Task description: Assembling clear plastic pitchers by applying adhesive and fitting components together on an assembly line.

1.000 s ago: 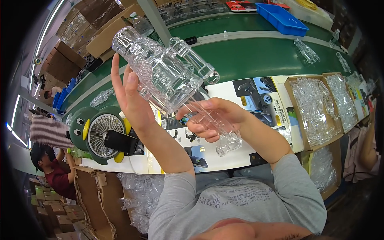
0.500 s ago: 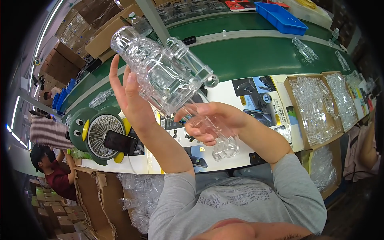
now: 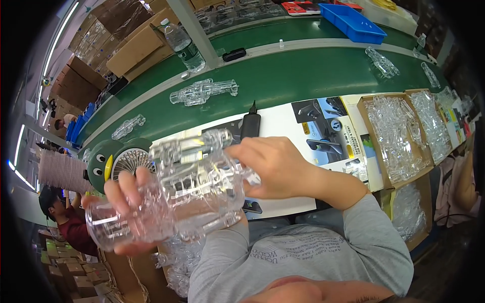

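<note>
Both hands hold a clear plastic assembly (image 3: 199, 187) with a wide round end and several tubes alongside, close to my chest. My left hand (image 3: 129, 194) wraps around its wide end, fingers over the top, seen partly through the plastic. My right hand (image 3: 278, 166) grips the narrower end, and its fingertips are partly hidden. Just beyond the assembly, a black bottle with a pointed nozzle (image 3: 251, 124) lies on the printed bench surface (image 3: 298, 151). A similar clear piece (image 3: 204, 92) rests on the green conveyor belt (image 3: 288, 76).
Cardboard trays of clear parts (image 3: 396, 139) stand at the right. A penguin-shaped fan (image 3: 98, 164) is at the left, partly covered by my hand. Further off are a water bottle (image 3: 184, 48) and a blue bin (image 3: 353, 24). Another person (image 3: 63, 209) sits at far left.
The assembly has come down and left, turning its wide end toward the lower left. My left hand has shifted from beside it to around that end. The black bottle and belt piece are now uncovered.
</note>
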Action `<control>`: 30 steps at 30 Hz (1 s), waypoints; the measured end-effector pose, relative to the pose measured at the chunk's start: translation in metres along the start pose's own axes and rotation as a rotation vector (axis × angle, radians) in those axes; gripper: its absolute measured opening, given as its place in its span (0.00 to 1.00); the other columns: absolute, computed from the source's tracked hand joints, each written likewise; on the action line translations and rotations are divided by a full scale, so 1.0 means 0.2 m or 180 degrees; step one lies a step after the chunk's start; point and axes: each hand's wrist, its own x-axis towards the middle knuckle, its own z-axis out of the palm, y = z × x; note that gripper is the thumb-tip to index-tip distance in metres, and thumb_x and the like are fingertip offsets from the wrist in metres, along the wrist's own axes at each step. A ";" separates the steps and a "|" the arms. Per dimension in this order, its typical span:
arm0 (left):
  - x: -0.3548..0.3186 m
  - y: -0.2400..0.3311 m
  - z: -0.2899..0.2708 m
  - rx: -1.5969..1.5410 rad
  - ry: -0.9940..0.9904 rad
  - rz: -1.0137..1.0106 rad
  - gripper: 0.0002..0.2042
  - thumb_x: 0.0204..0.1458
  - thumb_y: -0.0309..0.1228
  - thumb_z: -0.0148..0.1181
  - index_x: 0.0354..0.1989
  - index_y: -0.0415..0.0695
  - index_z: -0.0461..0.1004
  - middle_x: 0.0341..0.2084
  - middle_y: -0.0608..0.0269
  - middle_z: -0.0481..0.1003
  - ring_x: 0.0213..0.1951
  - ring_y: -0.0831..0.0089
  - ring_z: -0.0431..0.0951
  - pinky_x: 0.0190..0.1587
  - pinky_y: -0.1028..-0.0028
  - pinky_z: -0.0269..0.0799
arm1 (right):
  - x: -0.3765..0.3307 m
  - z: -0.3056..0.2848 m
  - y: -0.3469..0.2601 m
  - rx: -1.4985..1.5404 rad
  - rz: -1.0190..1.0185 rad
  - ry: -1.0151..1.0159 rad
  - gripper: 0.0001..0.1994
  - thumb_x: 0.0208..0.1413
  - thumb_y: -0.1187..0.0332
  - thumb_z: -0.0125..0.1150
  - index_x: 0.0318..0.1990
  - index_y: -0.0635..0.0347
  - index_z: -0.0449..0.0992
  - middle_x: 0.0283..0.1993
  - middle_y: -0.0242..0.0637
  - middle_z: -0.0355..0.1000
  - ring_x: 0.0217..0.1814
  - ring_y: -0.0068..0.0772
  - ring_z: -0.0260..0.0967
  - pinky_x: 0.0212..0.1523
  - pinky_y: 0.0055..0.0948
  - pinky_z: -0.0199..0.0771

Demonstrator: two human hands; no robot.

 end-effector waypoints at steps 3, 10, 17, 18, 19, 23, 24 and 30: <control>-0.02 -0.01 0.09 -0.0145 -0.0060 0.0168 0.32 0.38 0.46 0.65 0.51 0.46 0.60 0.29 0.71 0.60 0.34 0.77 0.61 0.45 0.74 0.57 | 0.01 -0.03 -0.02 -0.0113 -0.0206 0.0093 0.23 0.27 0.69 0.64 0.39 0.59 0.69 0.22 0.33 0.62 0.21 0.34 0.65 0.21 0.29 0.65; 0.06 -0.24 -0.09 -0.0947 0.0454 -0.0013 0.32 0.43 0.48 0.58 0.54 0.44 0.57 0.29 0.63 0.61 0.35 0.70 0.61 0.45 0.64 0.59 | 0.05 -0.04 -0.04 -0.0275 0.0685 0.0017 0.27 0.30 0.66 0.69 0.42 0.61 0.67 0.25 0.37 0.68 0.23 0.33 0.68 0.24 0.27 0.67; 0.10 -0.38 -0.21 -0.1212 0.0107 -0.0033 0.28 0.51 0.49 0.45 0.57 0.46 0.54 0.36 0.52 0.66 0.39 0.60 0.65 0.49 0.57 0.58 | 0.05 -0.02 0.00 -0.0191 0.1256 -0.0342 0.25 0.32 0.71 0.68 0.43 0.63 0.67 0.31 0.39 0.72 0.28 0.29 0.71 0.28 0.22 0.69; 0.10 -0.37 -0.21 -0.1249 -0.0070 0.0014 0.28 0.52 0.49 0.44 0.57 0.46 0.54 0.36 0.51 0.66 0.39 0.59 0.65 0.49 0.57 0.58 | 0.06 -0.03 0.01 -0.0113 0.1183 -0.0505 0.26 0.32 0.71 0.68 0.44 0.63 0.67 0.32 0.38 0.72 0.30 0.27 0.71 0.29 0.22 0.70; 0.10 -0.35 -0.19 -0.1227 -0.0044 0.0012 0.28 0.52 0.49 0.44 0.57 0.46 0.54 0.36 0.51 0.66 0.39 0.59 0.65 0.49 0.57 0.58 | 0.06 -0.01 0.01 -0.0092 0.1187 -0.0531 0.26 0.32 0.71 0.68 0.44 0.63 0.67 0.32 0.38 0.72 0.30 0.27 0.71 0.29 0.22 0.70; 0.10 -0.33 -0.12 -0.0687 0.0745 -0.0005 0.27 0.51 0.45 0.45 0.56 0.45 0.50 0.28 0.50 0.68 0.30 0.57 0.72 0.36 0.62 0.69 | 0.06 0.03 0.06 0.0322 0.1304 -0.0616 0.26 0.32 0.70 0.68 0.44 0.63 0.67 0.35 0.37 0.72 0.33 0.27 0.71 0.35 0.23 0.70; 0.10 -0.34 -0.12 -0.0569 0.0778 -0.0025 0.27 0.51 0.44 0.45 0.56 0.45 0.50 0.28 0.50 0.68 0.31 0.58 0.72 0.36 0.63 0.70 | 0.07 0.04 0.07 0.0398 0.1328 -0.0636 0.27 0.32 0.70 0.69 0.44 0.63 0.67 0.36 0.37 0.72 0.34 0.27 0.72 0.37 0.24 0.70; 0.10 -0.31 -0.12 0.0269 0.0905 -0.0008 0.28 0.48 0.44 0.51 0.54 0.43 0.53 0.33 0.49 0.70 0.37 0.60 0.74 0.39 0.66 0.71 | 0.07 0.07 0.08 0.0447 0.1437 -0.0449 0.28 0.34 0.71 0.68 0.47 0.63 0.66 0.41 0.38 0.71 0.43 0.27 0.70 0.43 0.24 0.67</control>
